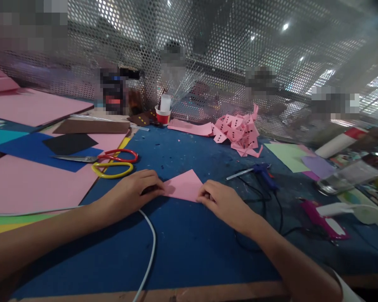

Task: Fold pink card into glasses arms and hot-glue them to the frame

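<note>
A small pink piece of paper (184, 186), pointed at the top with a straight lower edge, lies on the blue tabletop (182, 243). Its left corner is pinched between the thumb and fingers of my left hand (141, 188). My right hand (219, 199) pinches the right corner in the same way. Scissors with red and yellow handles (113, 161) rest to the left, just beyond my left hand. To the right, beyond my right hand, lies a blue glue gun (264, 174) with its dark cord.
Pink, blue and black sheets (34, 180) cover the left side. Folded pink pieces (236, 132) are heaped at the back, near a red and white cup (163, 115). A white cable (151, 247) crosses the front; a clear jar (349, 174) lies right.
</note>
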